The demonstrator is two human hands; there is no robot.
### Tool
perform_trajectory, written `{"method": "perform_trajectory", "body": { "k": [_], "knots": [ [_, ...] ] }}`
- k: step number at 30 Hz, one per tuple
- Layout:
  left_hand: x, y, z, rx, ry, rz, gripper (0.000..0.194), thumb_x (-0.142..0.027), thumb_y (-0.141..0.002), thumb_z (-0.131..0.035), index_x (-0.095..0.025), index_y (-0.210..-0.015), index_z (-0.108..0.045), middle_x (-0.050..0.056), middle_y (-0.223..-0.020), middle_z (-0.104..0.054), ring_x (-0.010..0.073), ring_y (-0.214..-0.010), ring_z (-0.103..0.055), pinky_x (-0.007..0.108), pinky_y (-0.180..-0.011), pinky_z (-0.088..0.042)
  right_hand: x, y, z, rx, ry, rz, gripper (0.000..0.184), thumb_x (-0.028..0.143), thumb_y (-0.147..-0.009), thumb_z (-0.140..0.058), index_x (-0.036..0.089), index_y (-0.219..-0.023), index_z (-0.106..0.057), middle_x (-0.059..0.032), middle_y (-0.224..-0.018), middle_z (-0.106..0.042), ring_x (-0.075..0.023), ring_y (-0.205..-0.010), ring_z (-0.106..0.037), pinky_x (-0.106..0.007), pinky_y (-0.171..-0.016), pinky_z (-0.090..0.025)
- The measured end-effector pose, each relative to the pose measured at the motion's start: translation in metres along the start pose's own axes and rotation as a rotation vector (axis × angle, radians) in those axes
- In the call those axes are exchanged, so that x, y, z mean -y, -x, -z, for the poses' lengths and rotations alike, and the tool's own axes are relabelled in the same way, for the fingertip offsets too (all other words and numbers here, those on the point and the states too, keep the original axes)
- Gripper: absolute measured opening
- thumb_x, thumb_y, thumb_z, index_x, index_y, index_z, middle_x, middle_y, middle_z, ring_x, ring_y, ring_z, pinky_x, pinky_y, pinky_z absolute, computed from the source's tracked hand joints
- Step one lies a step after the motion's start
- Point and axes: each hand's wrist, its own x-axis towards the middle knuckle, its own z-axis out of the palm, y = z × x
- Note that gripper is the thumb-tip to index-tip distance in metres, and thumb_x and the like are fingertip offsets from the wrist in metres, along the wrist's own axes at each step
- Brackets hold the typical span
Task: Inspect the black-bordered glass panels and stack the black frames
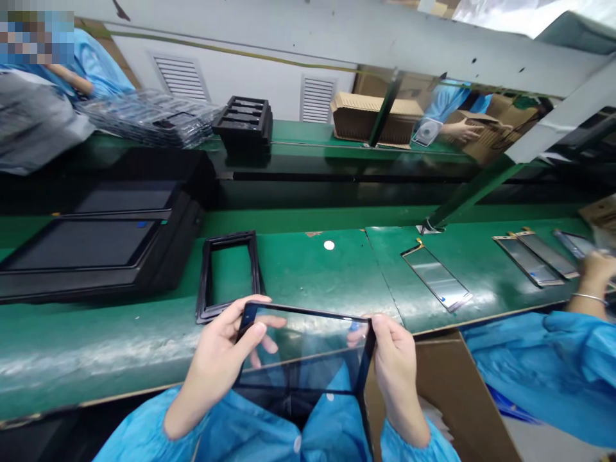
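One clear, black-bordered rectangular panel was held over the near edge of the green desk, left hand and right hand each in closed grip at opposite ends. Black rectangular frames lay just beyond.

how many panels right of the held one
4 visible right of the held panel: a lone panel, a second panel and third panel side by side, a fourth panel at the co-worker's hand, which may hide more.
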Motion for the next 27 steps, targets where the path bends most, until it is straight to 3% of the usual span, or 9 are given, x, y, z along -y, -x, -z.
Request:
{"method": "perform_trajectory", "body": {
  "k": [3,5,6,8,10,12,15,23,27],
  "knots": [
    [0.006,-0.003,0.004,0.006,-0.041,-0.034,0.049,-0.053,-0.093,-0.074,-0.017,-0.124,-0.059,0.016,-0.103,-0.085,0.0231,-0.060,-0.076,0.028,-0.040,-0.057,0.003,0.003,0.000,0.037,-0.066,0.003,0.040,0.058,-0.090,-0.077,0.020,-0.103,-0.082,-0.0061,-0.066,-0.082,-0.0249,-0.060,-0.081,-0.030,-0.060,-0.066],
    [0.008,-0.006,0.006,-0.008,-0.145,-0.152,0.046,-0.047,-0.099,-0.068,-0.019,-0.134,-0.057,0.019,-0.125,-0.080,0.0270,-0.080,-0.082,0.034,-0.058,-0.066,0.006,0.006,-0.001,0.051,-0.037,0.024,0.036,0.051,-0.088,-0.082,0.021,-0.106,-0.081,-0.0062,-0.069,-0.083,-0.0242,-0.063,-0.082,-0.029,-0.064,-0.067],
    [0.007,-0.007,0.006,-0.029,-0.243,-0.251,0.046,-0.042,-0.101,-0.066,-0.021,-0.140,-0.056,0.019,-0.138,-0.074,0.0299,-0.100,-0.081,0.041,-0.076,-0.069,0.008,0.008,-0.002,0.052,-0.011,0.040,0.033,0.049,-0.088,-0.083,0.021,-0.104,-0.081,-0.0061,-0.068,-0.083,-0.0238,-0.064,-0.083,-0.028,-0.065,-0.067],
    [0.002,-0.009,0.005,-0.046,-0.511,-0.500,0.050,-0.033,-0.101,-0.066,-0.025,-0.149,-0.055,0.015,-0.156,-0.062,0.0335,-0.136,-0.066,0.055,-0.115,-0.052,0.010,0.013,-0.003,0.051,0.037,0.066,0.029,0.047,-0.089,-0.081,0.021,-0.101,-0.081,-0.0064,-0.068,-0.083,-0.0240,-0.064,-0.083,-0.028,-0.065,-0.067],
    [-0.008,-0.011,-0.001,0.029,-0.777,-0.719,0.045,-0.027,-0.099,-0.068,-0.029,-0.144,-0.063,0.008,-0.153,-0.066,0.0329,-0.147,-0.055,0.062,-0.131,-0.026,0.010,0.017,-0.004,0.049,0.076,0.088,0.028,0.047,-0.091,-0.080,0.020,-0.101,-0.082,-0.0067,-0.068,-0.083,-0.0252,-0.065,-0.084,-0.029,-0.065,-0.068],
    [-0.019,-0.014,-0.007,0.164,-0.919,-0.838,0.030,-0.026,-0.100,-0.069,-0.028,-0.130,-0.074,0.003,-0.135,-0.078,0.0300,-0.139,-0.062,0.061,-0.134,-0.013,0.007,0.021,-0.004,0.043,0.108,0.099,0.029,0.047,-0.092,-0.079,0.020,-0.103,-0.081,-0.0069,-0.069,-0.084,-0.0261,-0.066,-0.084,-0.030,-0.066,-0.069],
    [-0.029,-0.017,-0.016,0.261,-0.922,-0.867,0.017,-0.026,-0.104,-0.065,-0.024,-0.113,-0.079,0.000,-0.110,-0.085,0.0247,-0.118,-0.072,0.056,-0.135,-0.013,0.001,0.023,-0.003,0.027,0.124,0.111,0.029,0.047,-0.094,-0.079,0.021,-0.105,-0.082,-0.0070,-0.070,-0.084,-0.0271,-0.069,-0.085,-0.031,-0.068,-0.069],
    [-0.031,-0.016,-0.017,0.269,-0.849,-0.856,0.012,-0.024,-0.104,-0.066,-0.025,-0.106,-0.078,-0.002,-0.100,-0.084,0.0177,-0.094,-0.076,0.046,-0.126,-0.033,0.001,0.026,-0.003,0.026,0.098,0.103,0.027,0.045,-0.093,-0.079,0.020,-0.103,-0.084,-0.0081,-0.071,-0.084,-0.0276,-0.064,-0.084,-0.032,-0.066,-0.070],
    [-0.028,-0.013,-0.012,0.257,-0.890,-0.879,0.017,-0.027,-0.106,-0.061,-0.022,-0.108,-0.078,0.002,-0.102,-0.085,0.0212,-0.090,-0.078,0.041,-0.105,-0.050,0.002,0.024,-0.003,0.028,0.076,0.076,0.027,0.044,-0.092,-0.079,0.020,-0.102,-0.084,-0.0067,-0.066,-0.082,-0.0281,-0.063,-0.083,-0.032,-0.061,-0.068]
  ]
}}
